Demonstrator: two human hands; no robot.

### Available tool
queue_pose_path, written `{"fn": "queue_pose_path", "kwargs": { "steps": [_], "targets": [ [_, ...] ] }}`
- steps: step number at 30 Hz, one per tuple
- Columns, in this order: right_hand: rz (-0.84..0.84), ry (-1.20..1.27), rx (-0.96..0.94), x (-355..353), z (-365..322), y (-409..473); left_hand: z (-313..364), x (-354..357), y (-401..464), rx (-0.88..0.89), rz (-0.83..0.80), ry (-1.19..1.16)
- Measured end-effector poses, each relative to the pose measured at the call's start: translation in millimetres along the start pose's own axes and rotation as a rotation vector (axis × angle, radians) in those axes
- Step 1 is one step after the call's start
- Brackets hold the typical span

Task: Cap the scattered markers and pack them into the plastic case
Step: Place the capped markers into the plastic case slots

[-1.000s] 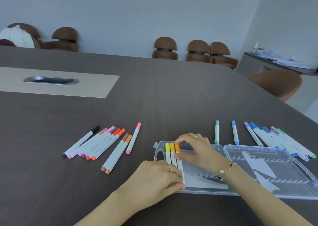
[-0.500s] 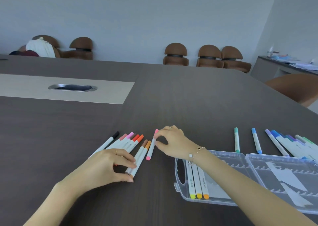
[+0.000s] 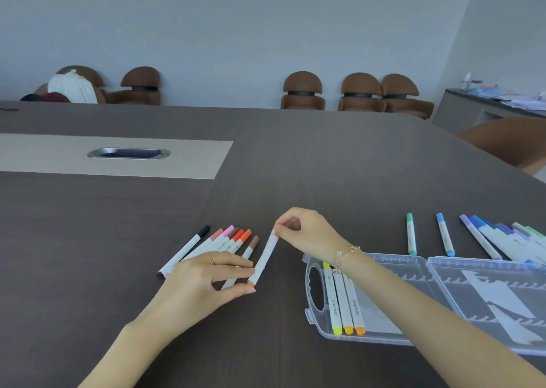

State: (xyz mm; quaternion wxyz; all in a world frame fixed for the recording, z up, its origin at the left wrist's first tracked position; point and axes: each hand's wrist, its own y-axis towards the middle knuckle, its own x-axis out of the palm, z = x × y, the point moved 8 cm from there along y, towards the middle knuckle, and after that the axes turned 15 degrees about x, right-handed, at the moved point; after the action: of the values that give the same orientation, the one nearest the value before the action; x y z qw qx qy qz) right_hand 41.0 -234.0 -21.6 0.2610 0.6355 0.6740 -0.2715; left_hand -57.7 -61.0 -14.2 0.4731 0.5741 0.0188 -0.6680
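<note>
White marker barrels (image 3: pixel 335 303) in the clear case (image 3: pixel 443 269) read "marker" (lowercase).

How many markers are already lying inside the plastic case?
3. They lie side by side at the left end of the plastic case, next to its handle: yellow marker, yellow-orange marker, orange marker. The right wrist covers their far ends.

Left hand (image 3: pixel 206 281) and right hand (image 3: pixel 307 234) pinch 1 marker's (image 3: pixel 266 257) ends.
</note>
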Motion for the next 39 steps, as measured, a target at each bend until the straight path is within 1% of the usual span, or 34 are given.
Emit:
{"fn": "queue_pose_path", "kwargs": {
  "steps": [2, 3, 7, 12, 17, 20, 23, 26, 31, 34, 37, 39],
  "targets": [
    [-0.030, 0.044, 0.020, -17, 11, -9, 20, 9, 9, 0.025, 0.062, -0.046],
    [-0.037, 0.053, 0.028, -27, 18, -14, 33, 17, 16, 0.061, 0.061, -0.058],
    [-0.067, 0.062, 0.077, -61, 53, -28, 84, 60, 45, 0.210, -0.050, -0.029],
    [-0.064, 0.053, 0.131, -88, 87, -43, 117, 100, 70, 0.253, -0.142, -0.026],
    [-0.071, 0.005, 0.123, -83, 99, -47, 121, 115, 72, 0.256, -0.205, -0.020],
    [-0.050, -0.046, 0.094, -76, 100, -47, 115, 116, 71, 0.233, -0.210, 0.008],
    [-0.023, -0.100, 0.072, -72, 100, -49, 119, 114, 73, 0.256, -0.211, 0.031],
    [-0.021, -0.122, 0.064, -71, 102, -49, 120, 117, 70, 0.255, -0.250, -0.032],
    [-0.029, -0.193, 0.047, -69, 108, -48, 123, 116, 67, 0.275, -0.279, -0.015],
    [0.001, -0.262, 0.033, -66, 111, -51, 121, 118, 67, 0.278, -0.298, -0.027],
    [0.024, -0.316, 0.034, -67, 110, -54, 121, 121, 67, 0.279, -0.377, -0.003],
    [0.024, -0.364, 0.027, -67, 107, -55, 125, 122, 67, 0.311, -0.396, 0.012]
  ]
}}
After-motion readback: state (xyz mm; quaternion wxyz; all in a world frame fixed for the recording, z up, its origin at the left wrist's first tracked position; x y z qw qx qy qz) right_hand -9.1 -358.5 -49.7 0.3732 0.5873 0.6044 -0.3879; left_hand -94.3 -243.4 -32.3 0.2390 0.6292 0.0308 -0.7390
